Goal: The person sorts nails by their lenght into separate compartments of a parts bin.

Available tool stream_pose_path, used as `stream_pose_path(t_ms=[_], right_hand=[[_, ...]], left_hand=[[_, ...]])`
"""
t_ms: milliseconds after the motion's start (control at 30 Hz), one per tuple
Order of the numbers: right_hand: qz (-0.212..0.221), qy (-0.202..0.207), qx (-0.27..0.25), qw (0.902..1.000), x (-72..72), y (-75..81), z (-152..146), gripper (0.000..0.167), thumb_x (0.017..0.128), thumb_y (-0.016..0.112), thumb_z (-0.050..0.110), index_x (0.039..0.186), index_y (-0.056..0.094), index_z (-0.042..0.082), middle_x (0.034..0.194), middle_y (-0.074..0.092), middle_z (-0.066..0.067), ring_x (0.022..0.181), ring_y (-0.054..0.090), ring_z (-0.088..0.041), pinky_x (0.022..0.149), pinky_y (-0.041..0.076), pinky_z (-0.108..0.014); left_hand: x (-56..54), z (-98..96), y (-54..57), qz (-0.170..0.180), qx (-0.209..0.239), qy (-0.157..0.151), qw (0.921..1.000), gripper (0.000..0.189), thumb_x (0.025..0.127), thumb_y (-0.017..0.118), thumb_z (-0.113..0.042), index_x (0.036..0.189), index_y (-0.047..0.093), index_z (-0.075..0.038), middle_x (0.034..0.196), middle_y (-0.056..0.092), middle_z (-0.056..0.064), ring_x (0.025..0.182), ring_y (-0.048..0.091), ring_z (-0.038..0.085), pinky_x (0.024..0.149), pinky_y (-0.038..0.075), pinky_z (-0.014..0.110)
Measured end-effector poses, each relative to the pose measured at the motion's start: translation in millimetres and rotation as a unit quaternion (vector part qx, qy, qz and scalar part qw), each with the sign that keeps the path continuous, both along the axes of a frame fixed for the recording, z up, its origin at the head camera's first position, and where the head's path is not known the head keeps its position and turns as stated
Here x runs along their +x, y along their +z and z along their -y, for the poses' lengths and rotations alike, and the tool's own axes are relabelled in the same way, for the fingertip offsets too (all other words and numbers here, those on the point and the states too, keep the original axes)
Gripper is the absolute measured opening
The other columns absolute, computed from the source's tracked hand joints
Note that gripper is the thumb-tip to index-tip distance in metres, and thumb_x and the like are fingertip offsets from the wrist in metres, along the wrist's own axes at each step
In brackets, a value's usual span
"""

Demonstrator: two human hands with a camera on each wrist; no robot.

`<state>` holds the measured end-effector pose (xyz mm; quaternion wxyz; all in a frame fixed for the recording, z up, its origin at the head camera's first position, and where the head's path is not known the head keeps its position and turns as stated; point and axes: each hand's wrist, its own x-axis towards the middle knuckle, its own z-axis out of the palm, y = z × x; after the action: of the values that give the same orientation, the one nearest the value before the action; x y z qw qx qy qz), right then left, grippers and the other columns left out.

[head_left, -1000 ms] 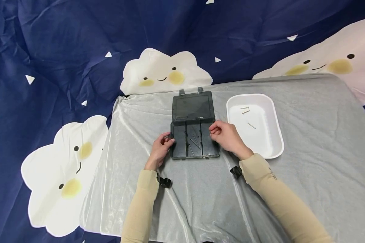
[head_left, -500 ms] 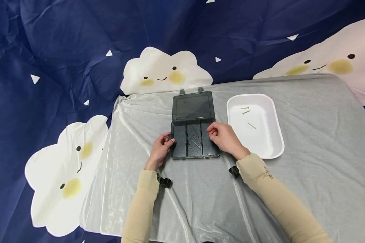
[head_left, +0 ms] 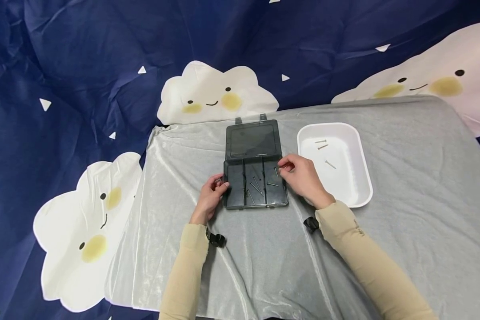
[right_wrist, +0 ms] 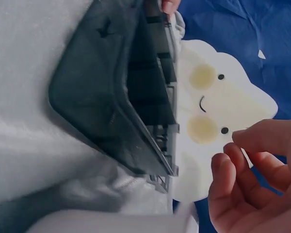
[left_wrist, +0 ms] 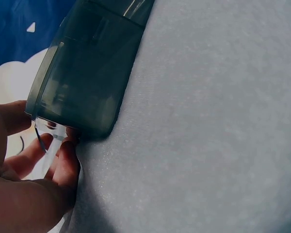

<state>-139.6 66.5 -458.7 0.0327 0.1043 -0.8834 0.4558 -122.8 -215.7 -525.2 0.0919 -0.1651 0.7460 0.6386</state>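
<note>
My left hand (head_left: 212, 195) grips the left edge of a dark see-through compartment box (head_left: 235, 200), its lid tipped back. In the left wrist view, the thumb lies on the box's rim and the fingers curl at its corner. Over the right edge hovers my right hand (head_left: 302, 178), its fingers loosely bent and nothing visible between them in the right wrist view. Two screws, one a short screw (head_left: 272, 184), lie in the right compartment. Several longer screws (head_left: 256, 189) lie in the middle compartment. The left compartment shows bare.
A white tray (head_left: 366, 186) with three pale screws (head_left: 330, 164) stands just right of the box. Grey cloth (head_left: 260, 249) covers the table. Behind it hangs a blue curtain (head_left: 316, 44) with cloud prints.
My right hand has let go of a screw and drawn slightly right and up, uncovering two screws in the right compartment. My left hand keeps its place on the box.
</note>
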Motion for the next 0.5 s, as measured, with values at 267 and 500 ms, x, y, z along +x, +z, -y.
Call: stream_pose_path(t_ms=[267, 500], right_hand=[[-0.031, -0.056, -0.019, 0.9978, -2.1, 7.8, -19.7, 0.014, 0.084, 0.061, 0.002, 0.095, 0.070, 0.000, 0.087, 0.067, -0.015, 0.078, 0.061, -0.025, 0.070, 0.040, -0.024], [-0.021, -0.093, -0.005, 0.9954, -2.2, 7.2, -41.9, 0.015, 0.083, 0.062, 0.003, 0.096, 0.068, 0.001, 0.089, 0.067, -0.018, 0.079, 0.061, -0.029, 0.074, 0.038, -0.030]], left_hand=[[-0.7, 1.2, -0.3, 0.005, -0.008, -0.002, 1.0000, 0.042, 0.092, 0.065, -0.014, 0.132, 0.057, -0.014, 0.101, 0.051, -0.002, 0.091, 0.048, 0.010, 0.076, 0.045, 0.021], [0.0, 0.6, 1.6, 0.006, -0.011, -0.005, 0.9999, 0.042, 0.092, 0.065, -0.015, 0.133, 0.056, -0.014, 0.102, 0.051, -0.002, 0.092, 0.047, 0.010, 0.075, 0.044, 0.020]])
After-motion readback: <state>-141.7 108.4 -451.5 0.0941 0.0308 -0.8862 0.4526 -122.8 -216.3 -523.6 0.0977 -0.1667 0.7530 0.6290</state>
